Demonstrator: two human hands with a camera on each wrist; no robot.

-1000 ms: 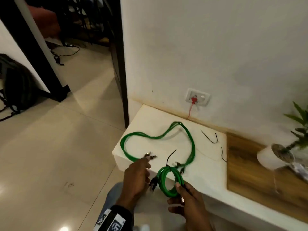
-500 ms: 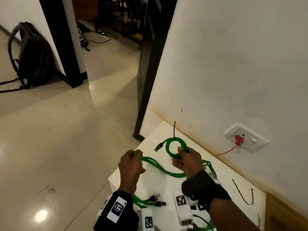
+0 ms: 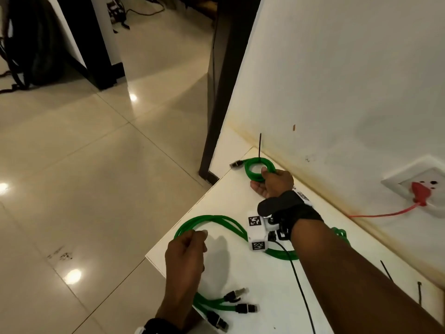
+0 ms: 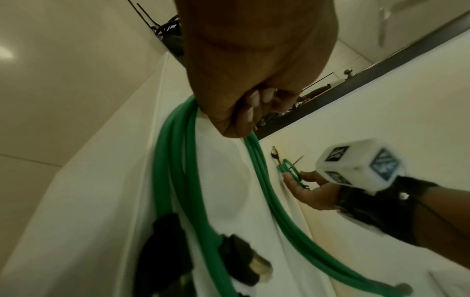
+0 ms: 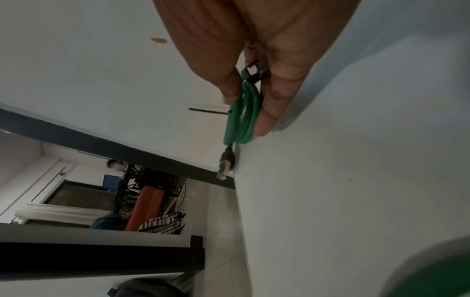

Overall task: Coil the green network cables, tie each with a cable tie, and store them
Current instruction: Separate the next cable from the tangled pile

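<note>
Coil [image 3: 258,168] of green cable, tied with a black tie [image 3: 259,147] whose tail sticks up, held low at the far corner of the white ledge [image 3: 240,280] beside the wall; right hand [image 3: 273,185] reached forward with arm stretched across the ledge, palm turned leftward, thumb and fingers pinching the coil's near side. Left hand [image 3: 186,254] nearer, knuckles up, fingers curled around a bend of the loose cables [image 3: 216,219], which loop over the ledge's front edge and run back under the right wrist; black plugs [image 3: 237,302] lying on the ledge by the left forearm. From the left wrist: left hand [image 4: 244,80] fisted, fingertips [image 4: 254,100] tucked in, loose cables [image 4: 178,180] passing through the fist and hanging down both sides; right hand [image 4: 310,191] farther off, palm open toward the camera, coil [image 4: 289,170] between thumb and fingertips. From the right wrist: right hand [image 5: 254,50] pointing down, thumb on one side and fingers [image 5: 269,112] on the other, clamping the coil [image 5: 244,112] seen edge-on, one plug [image 5: 226,162] dangling below it against the ledge's edge, tie [image 5: 208,111] jutting sideways.
</note>
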